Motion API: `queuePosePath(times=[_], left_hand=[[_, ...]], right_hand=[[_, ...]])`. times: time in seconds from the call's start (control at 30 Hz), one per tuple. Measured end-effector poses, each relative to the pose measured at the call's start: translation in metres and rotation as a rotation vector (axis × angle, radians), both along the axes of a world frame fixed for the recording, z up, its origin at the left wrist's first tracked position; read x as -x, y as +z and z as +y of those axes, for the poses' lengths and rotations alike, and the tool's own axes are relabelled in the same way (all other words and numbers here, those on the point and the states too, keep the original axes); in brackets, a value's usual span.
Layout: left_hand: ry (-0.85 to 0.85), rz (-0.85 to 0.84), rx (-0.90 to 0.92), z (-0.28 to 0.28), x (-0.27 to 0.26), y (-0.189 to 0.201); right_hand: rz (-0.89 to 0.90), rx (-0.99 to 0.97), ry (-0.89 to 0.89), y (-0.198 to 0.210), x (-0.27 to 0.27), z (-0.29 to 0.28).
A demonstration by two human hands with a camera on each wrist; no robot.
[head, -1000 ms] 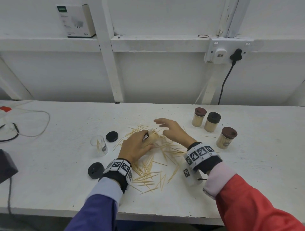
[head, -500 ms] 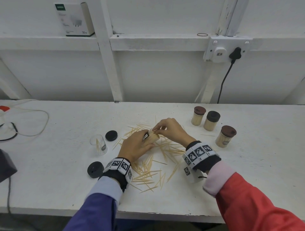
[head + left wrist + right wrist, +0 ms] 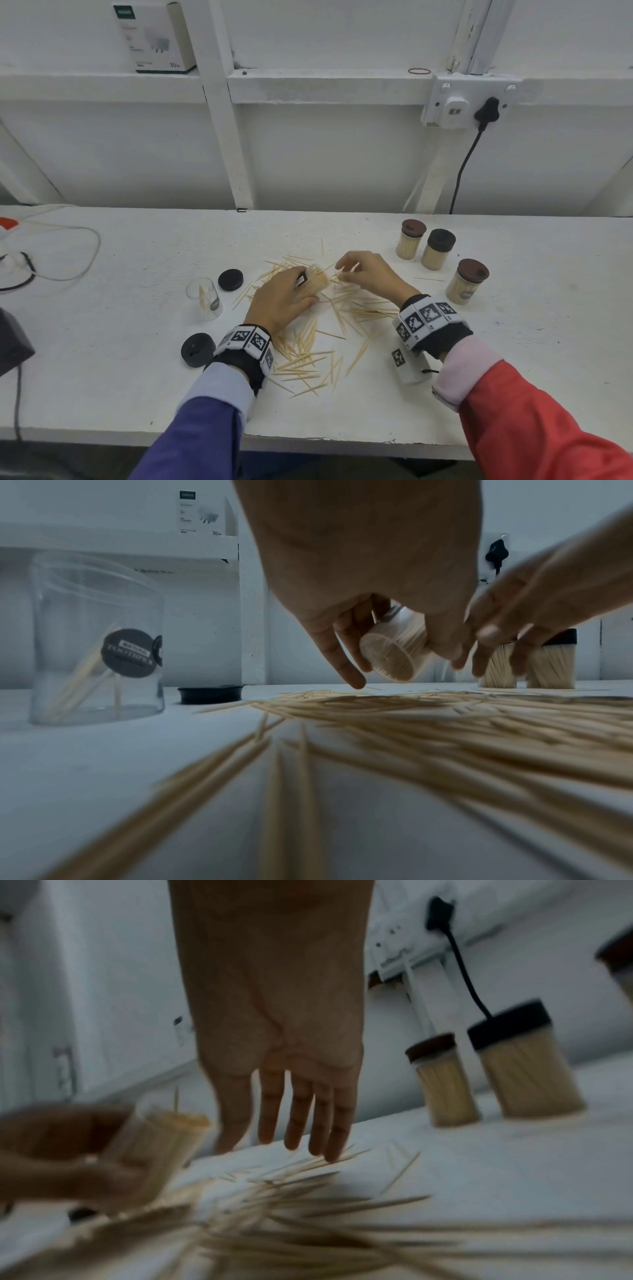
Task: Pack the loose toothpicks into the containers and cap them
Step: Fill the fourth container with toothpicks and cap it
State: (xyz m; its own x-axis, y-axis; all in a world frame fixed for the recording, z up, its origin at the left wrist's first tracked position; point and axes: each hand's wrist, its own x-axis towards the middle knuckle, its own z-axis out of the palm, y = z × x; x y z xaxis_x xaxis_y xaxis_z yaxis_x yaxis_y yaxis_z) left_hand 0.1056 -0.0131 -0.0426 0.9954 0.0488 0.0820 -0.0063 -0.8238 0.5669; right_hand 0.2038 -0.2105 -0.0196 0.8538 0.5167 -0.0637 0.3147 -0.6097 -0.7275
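Note:
My left hand point(image 3: 281, 301) grips a clear container point(image 3: 313, 281), tilted and nearly full of toothpicks; the left wrist view shows its base point(image 3: 390, 653) between the fingers. My right hand point(image 3: 363, 277) hovers just right of its mouth point(image 3: 164, 1137), with straight fingers point(image 3: 298, 1123) reaching down onto the loose toothpicks point(image 3: 315, 342) strewn over the white table. A second clear container point(image 3: 204, 299) stands upright to the left with a few toothpicks inside. Two black caps point(image 3: 230, 280) point(image 3: 197, 349) lie near it.
Three capped, full containers point(image 3: 411, 240) point(image 3: 438, 249) point(image 3: 467, 281) stand at the right. A dark box point(image 3: 13, 339) and cables point(image 3: 68, 253) occupy the left edge. The wall socket with a black plug point(image 3: 486, 109) is behind. The table's front edge point(image 3: 342, 442) is close to me.
My right hand came to the container's mouth, then drew back slightly right and down toward the pile. My left hand kept hold of the tilted container.

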Motion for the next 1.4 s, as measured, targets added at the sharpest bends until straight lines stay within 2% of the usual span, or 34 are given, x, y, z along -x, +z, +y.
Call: queuePosePath(times=[0.1, 0.17, 0.57, 0.8, 0.9, 1.1, 1.2, 1.4], left_hand=[[0.011, 0.007, -0.004, 0.001, -0.001, -0.003], [0.012, 0.014, -0.012, 0.000, -0.002, -0.003], [0.029, 0.043, -0.040, 0.000, -0.003, -0.004], [0.009, 0.042, -0.056, 0.001, -0.003, -0.004], [0.005, 0.050, -0.061, 0.000, -0.003, -0.003], [0.021, 0.048, -0.085, 0.000, -0.002, -0.003], [0.020, 0.049, -0.096, 0.000, -0.002, -0.003], [-0.058, 0.068, -0.110, 0.000, -0.003, -0.005]], right_hand=[[0.039, 0.508, 0.213, -0.013, 0.001, -0.013], [0.034, 0.626, 0.269, -0.017, 0.006, -0.019], [-0.213, 0.528, 0.272, -0.006, 0.019, -0.030], [-0.372, 0.662, 0.214, -0.004, 0.024, -0.027], [-0.350, 0.642, 0.178, -0.003, 0.022, -0.026], [-0.230, 0.392, 0.134, 0.014, 0.010, -0.029], [-0.211, 0.333, 0.135, 0.024, 0.004, -0.027], [-0.330, 0.481, 0.238, 0.035, 0.003, -0.008]])
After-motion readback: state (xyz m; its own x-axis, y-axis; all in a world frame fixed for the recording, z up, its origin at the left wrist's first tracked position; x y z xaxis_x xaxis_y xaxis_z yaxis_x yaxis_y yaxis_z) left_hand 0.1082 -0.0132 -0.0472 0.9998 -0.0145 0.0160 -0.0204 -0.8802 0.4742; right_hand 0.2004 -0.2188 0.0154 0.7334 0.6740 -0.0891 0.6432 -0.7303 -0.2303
